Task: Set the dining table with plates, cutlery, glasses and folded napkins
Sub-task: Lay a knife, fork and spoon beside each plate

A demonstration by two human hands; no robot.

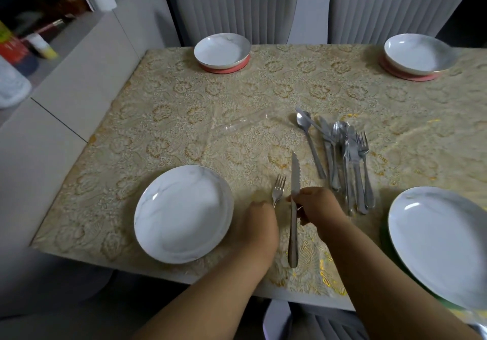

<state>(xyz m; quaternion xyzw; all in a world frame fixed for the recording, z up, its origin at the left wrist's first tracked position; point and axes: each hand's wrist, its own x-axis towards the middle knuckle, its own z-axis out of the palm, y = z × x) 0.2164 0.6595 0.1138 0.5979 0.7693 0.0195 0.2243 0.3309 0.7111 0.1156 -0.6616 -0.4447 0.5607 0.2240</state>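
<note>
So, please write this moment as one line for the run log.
stage: placing cutlery | left hand: holds fork | right hand: holds knife | near-left plate: beside them | spare cutlery pile: table centre

White marbled plates (183,214), perhaps gold-rimmed.

Your two forearms enter from the lower edge, bare to the frame's limit, no sleeve visible. Left hand (259,223) and right hand (320,206) wear nothing visible.
</note>
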